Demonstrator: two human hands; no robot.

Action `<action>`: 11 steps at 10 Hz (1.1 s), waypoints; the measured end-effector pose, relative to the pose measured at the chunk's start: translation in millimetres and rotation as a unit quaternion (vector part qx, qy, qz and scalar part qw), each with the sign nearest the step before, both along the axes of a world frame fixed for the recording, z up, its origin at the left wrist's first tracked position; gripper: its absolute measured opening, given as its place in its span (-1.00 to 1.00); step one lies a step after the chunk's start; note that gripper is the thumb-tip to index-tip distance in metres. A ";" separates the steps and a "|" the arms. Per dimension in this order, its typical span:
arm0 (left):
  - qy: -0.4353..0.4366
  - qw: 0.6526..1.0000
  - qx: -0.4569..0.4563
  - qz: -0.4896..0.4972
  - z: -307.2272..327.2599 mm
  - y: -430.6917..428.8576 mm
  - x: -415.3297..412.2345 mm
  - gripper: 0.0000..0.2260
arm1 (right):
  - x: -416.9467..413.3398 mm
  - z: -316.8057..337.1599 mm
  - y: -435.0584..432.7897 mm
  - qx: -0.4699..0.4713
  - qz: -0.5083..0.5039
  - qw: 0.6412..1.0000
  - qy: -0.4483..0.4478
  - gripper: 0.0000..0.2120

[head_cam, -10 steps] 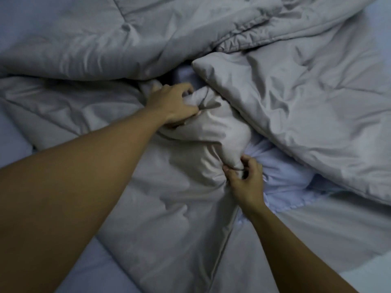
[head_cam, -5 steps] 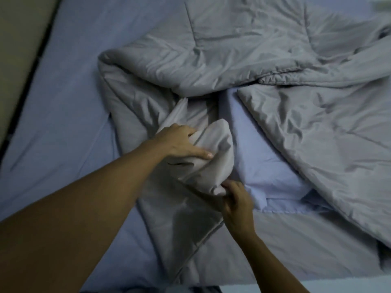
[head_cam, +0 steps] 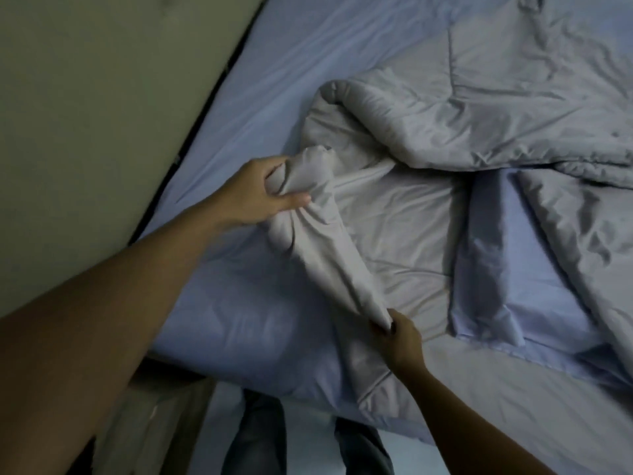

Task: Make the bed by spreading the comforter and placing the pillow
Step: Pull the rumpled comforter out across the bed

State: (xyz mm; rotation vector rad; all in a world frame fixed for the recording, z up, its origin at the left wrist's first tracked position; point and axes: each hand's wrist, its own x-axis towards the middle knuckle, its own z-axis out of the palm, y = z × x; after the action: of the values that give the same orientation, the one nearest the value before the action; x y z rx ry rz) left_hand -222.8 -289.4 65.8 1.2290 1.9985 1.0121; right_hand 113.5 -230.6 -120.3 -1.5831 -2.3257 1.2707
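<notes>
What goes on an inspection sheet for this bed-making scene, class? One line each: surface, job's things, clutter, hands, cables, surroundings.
Surface: light blue bed sheet, partly bare.
Job's things: grey quilted fabric comforter, crumpled and folded over itself.
Clutter: nothing seen.
Hands: left hand grips the bunched comforter edge; right hand pinches it nearer the bed's edge.
Cables: nothing seen.
Surroundings: beige padded panel beside the bed; person's dark-trousered legs below.

Person, catalogued from the head view.
- Left arm (head_cam: 102, 320): bare along its whole visible length, down to the left hand (head_cam: 255, 193).
- Right arm (head_cam: 479, 430): bare, down to the right hand (head_cam: 402, 342).
- Legs: dark blue-grey trousers (head_cam: 255, 440), possibly denim.
</notes>
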 end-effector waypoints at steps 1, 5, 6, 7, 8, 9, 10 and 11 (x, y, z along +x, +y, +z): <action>0.047 0.999 -0.009 0.002 8.1 -65.6 -46.0 -0.71 | -30.5 0.2 -33.5 -0.003 -0.003 0.999 0.042 -0.90; 0.163 0.944 -0.283 -0.051 -35.3 -284.0 -200.4 -0.80 | -183.0 -16.5 -160.1 0.005 0.209 0.978 0.016 -0.80; 0.129 0.938 -0.322 0.010 -71.5 -314.5 -204.8 -0.83 | -188.7 -31.0 -183.7 0.028 0.236 0.971 -0.007 -0.87; 0.057 0.940 -0.320 0.103 -115.3 -334.0 -197.8 -0.86 | -185.9 -46.6 -200.3 0.023 0.255 0.966 -0.023 -0.82; -0.027 0.933 -0.327 0.144 -149.2 -348.0 -195.8 -0.58 | -180.7 -70.2 -214.9 0.010 0.257 0.966 -0.030 -0.77; -0.004 0.907 -0.413 0.082 -200.9 -369.7 -203.0 -0.59 | -175.0 -95.3 -231.8 -0.074 0.317 0.944 -0.047 -0.68; 0.038 0.879 -0.474 -0.033 -236.1 -377.3 -201.9 -0.56 | -171.0 -106.0 -250.5 -0.153 0.289 0.942 -0.074 -0.49; 0.066 0.888 -0.453 -0.053 -256.9 -367.7 -202.8 -0.50 | -171.6 -109.2 -258.2 -0.126 0.233 0.962 -0.070 -0.59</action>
State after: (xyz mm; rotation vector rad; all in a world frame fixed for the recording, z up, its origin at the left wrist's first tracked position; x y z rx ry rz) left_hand -425.6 -657.1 -191.1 0.8523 2.0690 -0.1203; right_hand -58.1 -488.7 -229.5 -1.2525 -2.8415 1.6515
